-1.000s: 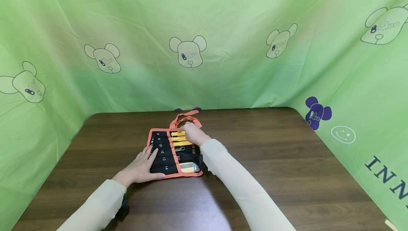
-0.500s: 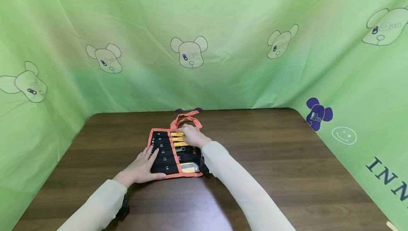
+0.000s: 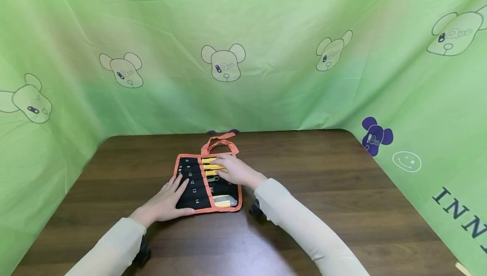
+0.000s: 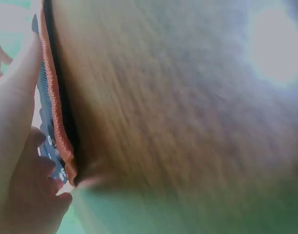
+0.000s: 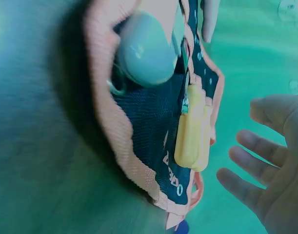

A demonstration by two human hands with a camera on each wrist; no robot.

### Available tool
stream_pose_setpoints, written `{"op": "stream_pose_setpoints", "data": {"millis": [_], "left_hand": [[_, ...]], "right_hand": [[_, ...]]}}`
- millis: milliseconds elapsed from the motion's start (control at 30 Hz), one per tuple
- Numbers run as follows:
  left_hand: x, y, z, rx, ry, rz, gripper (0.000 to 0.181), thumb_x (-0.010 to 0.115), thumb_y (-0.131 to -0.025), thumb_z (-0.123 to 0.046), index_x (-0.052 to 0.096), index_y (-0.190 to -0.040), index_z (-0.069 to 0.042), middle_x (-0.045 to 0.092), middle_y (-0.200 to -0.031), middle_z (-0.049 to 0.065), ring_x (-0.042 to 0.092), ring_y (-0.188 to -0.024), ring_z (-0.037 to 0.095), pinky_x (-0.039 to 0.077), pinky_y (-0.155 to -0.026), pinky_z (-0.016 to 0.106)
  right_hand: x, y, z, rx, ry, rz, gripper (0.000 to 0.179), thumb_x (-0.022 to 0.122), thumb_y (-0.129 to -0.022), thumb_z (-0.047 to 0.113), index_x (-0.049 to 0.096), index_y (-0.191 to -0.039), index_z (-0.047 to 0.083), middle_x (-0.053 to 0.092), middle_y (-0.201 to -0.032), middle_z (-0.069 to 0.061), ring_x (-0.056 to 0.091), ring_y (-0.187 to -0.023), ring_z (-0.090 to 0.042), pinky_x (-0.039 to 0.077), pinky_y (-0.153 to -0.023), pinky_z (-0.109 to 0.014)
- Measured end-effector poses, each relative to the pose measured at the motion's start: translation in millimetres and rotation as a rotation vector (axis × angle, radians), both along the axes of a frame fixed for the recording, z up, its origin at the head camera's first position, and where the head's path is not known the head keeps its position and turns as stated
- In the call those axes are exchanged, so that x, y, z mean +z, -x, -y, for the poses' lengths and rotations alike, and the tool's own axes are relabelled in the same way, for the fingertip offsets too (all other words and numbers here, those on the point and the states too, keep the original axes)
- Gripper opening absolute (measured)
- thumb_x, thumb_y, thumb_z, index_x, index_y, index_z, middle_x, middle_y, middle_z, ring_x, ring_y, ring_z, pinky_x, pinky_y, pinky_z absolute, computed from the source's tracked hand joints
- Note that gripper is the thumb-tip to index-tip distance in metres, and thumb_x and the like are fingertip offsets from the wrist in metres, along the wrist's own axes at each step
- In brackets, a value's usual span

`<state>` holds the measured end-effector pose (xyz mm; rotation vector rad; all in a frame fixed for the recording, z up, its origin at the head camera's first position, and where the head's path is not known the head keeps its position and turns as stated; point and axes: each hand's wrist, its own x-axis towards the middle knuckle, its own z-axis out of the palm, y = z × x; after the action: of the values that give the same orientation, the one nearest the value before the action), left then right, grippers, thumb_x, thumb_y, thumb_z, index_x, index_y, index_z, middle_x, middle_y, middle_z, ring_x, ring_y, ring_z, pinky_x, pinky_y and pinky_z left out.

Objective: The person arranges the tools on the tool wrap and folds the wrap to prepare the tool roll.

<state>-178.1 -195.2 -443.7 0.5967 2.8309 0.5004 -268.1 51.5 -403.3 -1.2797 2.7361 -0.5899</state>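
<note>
A black tool roll with orange edging lies unfolded on the table, its left part printed with numbers. My left hand rests on its left side, fingers spread and thumb along the near edge. Several yellow handles stick out of the upper right pockets. Over them hovers my right hand; in the right wrist view its fingers are spread, apart from the yellow handles. A ring-ended metal tool and a grey-and-yellow tool with a rounded end sit in lower pockets.
Orange straps trail from the roll's far edge. The brown wooden table reaches back to a green printed curtain hanging behind and along both sides. A small pale object shows at the table's right front edge.
My right hand has drawn back to the right and toward me from the top yellow handle, uncovering more of the handles. My left hand stays in place on the roll.
</note>
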Motion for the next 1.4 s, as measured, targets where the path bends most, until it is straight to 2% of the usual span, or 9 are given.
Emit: {"op": "stream_pose_setpoints", "data": {"millis": [200, 300, 467, 633, 767, 900, 1167, 1267, 1400], "left_hand": [[-0.5, -8.6, 11.5, -0.072, 0.002, 0.004, 0.100, 0.056, -0.076, -0.067, 0.021, -0.146, -0.004, 0.011, -0.150, 0.020, 0.009, -0.136, 0.037, 0.017, -0.105, 0.051], [-1.8, -12.1, 16.7, -0.094, -0.006, 0.000, 0.100, 0.056, -0.076, -0.067, 0.023, -0.145, -0.003, 0.013, -0.150, 0.019, 0.012, -0.135, 0.037, 0.018, -0.105, 0.051], [-2.9, -16.7, 21.2, -0.093, -0.003, -0.008, 0.093, 0.054, -0.080, -0.062, 0.024, -0.145, -0.003, 0.015, -0.150, 0.018, 0.016, -0.135, 0.037, 0.018, -0.104, 0.052], [-2.8, -19.1, 21.6, -0.088, 0.019, -0.042, 0.083, 0.053, -0.086, -0.055, 0.026, -0.144, -0.002, 0.019, -0.149, 0.017, 0.017, -0.135, 0.035, 0.020, -0.104, 0.052], [-4.4, -19.8, 21.2, -0.094, 0.045, -0.052, 0.080, 0.052, -0.088, -0.053, 0.026, -0.144, -0.002, 0.020, -0.149, 0.017, 0.017, -0.135, 0.034, 0.022, -0.103, 0.052], [-5.1, -20.9, 20.7, -0.098, 0.054, -0.067, 0.075, 0.051, -0.090, -0.048, 0.028, -0.143, 0.000, 0.020, -0.149, 0.018, 0.018, -0.135, 0.034, 0.023, -0.103, 0.050], [-4.3, -26.0, 21.4, -0.183, 0.100, -0.198, 0.052, 0.051, -0.094, -0.017, 0.034, -0.138, 0.007, 0.027, -0.144, 0.024, 0.026, -0.131, 0.035, 0.028, -0.102, 0.047], [-2.7, -26.5, 23.0, -0.186, 0.076, -0.215, 0.048, 0.050, -0.094, -0.012, 0.038, -0.136, 0.007, 0.031, -0.142, 0.025, 0.031, -0.129, 0.036, 0.030, -0.101, 0.047], [0.7, -22.8, 25.4, -0.118, -0.013, -0.163, 0.041, 0.049, -0.096, -0.013, 0.045, -0.133, 0.004, 0.039, -0.138, 0.021, 0.038, -0.125, 0.035, 0.033, -0.098, 0.047]], "right_hand": [[-2.2, -19.9, -16.5, 0.093, -0.029, -0.003, 0.041, 0.055, -0.094, 0.029, 0.055, -0.127, 0.006, 0.053, -0.123, -0.010, 0.049, -0.113, -0.021, 0.039, -0.094, -0.035], [-5.5, -27.9, -24.8, 0.109, -0.065, 0.035, 0.048, 0.055, -0.093, 0.035, 0.052, -0.130, 0.005, 0.050, -0.128, -0.010, 0.045, -0.118, -0.021, 0.036, -0.097, -0.035], [-12.6, -38.4, -36.7, 0.094, -0.154, 0.117, 0.060, 0.057, -0.089, 0.044, 0.046, -0.135, 0.006, 0.044, -0.135, -0.012, 0.037, -0.126, -0.024, 0.031, -0.101, -0.037], [-17.9, -44.5, -43.1, 0.097, -0.193, 0.134, 0.072, 0.061, -0.084, 0.048, 0.042, -0.137, 0.003, 0.042, -0.137, -0.012, 0.036, -0.127, -0.023, 0.030, -0.102, -0.035], [-22.3, -47.7, -45.4, 0.119, -0.225, 0.112, 0.073, 0.065, -0.083, 0.044, 0.041, -0.137, 0.002, 0.039, -0.139, -0.012, 0.033, -0.129, -0.023, 0.029, -0.103, -0.034], [-24.8, -51.5, -45.7, 0.145, -0.260, 0.052, 0.063, 0.064, -0.086, 0.034, 0.043, -0.135, 0.000, 0.039, -0.140, -0.014, 0.032, -0.130, -0.024, 0.029, -0.103, -0.033], [-26.1, -57.6, -44.7, 0.194, -0.321, -0.080, 0.051, 0.055, -0.088, 0.009, 0.040, -0.135, -0.006, 0.039, -0.138, -0.019, 0.033, -0.130, -0.027, 0.027, -0.104, -0.033], [-24.7, -58.6, -46.2, 0.191, -0.297, -0.061, 0.046, 0.049, -0.094, 0.008, 0.038, -0.136, -0.006, 0.041, -0.138, -0.019, 0.036, -0.128, -0.027, 0.029, -0.103, -0.034], [-21.1, -56.8, -49.2, 0.155, -0.206, 0.016, 0.041, 0.043, -0.098, 0.008, 0.039, -0.135, -0.006, 0.049, -0.131, -0.018, 0.046, -0.120, -0.026, 0.035, -0.099, -0.034]]}}
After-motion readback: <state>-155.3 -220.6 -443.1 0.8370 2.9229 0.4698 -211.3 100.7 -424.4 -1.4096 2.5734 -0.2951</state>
